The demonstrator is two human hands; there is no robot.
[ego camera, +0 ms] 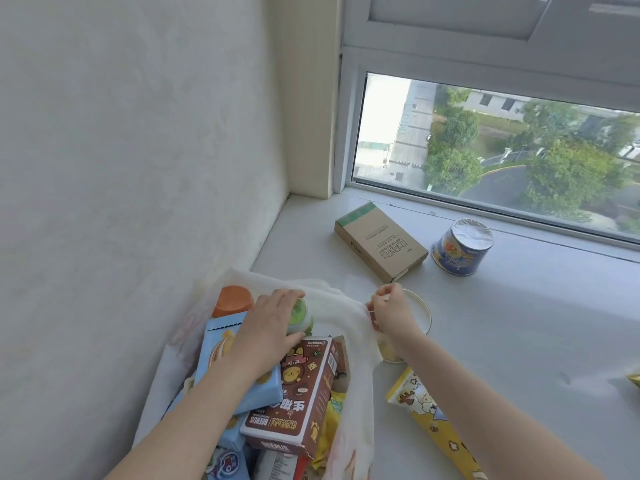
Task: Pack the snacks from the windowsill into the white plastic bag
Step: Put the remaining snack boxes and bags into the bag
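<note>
- The fingers of the left hand (273, 317) are curled over a small green-lidded cup (300, 316), which is gripped from above and is sitting just inside the mouth of the white plastic bag (343, 317).
- The top-down grip is judged to suit lowering the cup into the gap between the packs already inside.
- The bag's rim is pinched between thumb and fingers of the right hand (389, 315); the fingers are narrow and closed on the thin film.
- That edge is lifted and drawn to the right, presumably so the mouth is kept open and the film is kept off the cup.
- Inside the bag, a brown cartoon-printed snack box (298, 396) is seen lying just below the left hand, and a light blue biscuit pack (221, 362) is lying under the left wrist.
- An orange cap (232, 301) is seen at the far side of the bag, just beside the cup; little free room is left there.
- Under the right hand, on the windowsill (502, 323), a round cream container (420, 315) is partly hidden by the wrist; what it holds cannot be told.
- A yellow popcorn packet (429, 417) is lying on the sill near the right forearm, outside the bag.
- Farther off, by the window, a flat kraft cardboard box (381, 242) and a blue foil-topped can (462, 245) are standing close together, well apart from the bag.
- A gold wrapper edge (635, 380) is glimpsed at the right border.
- Packing is judged well along, with several items not yet packed.
</note>
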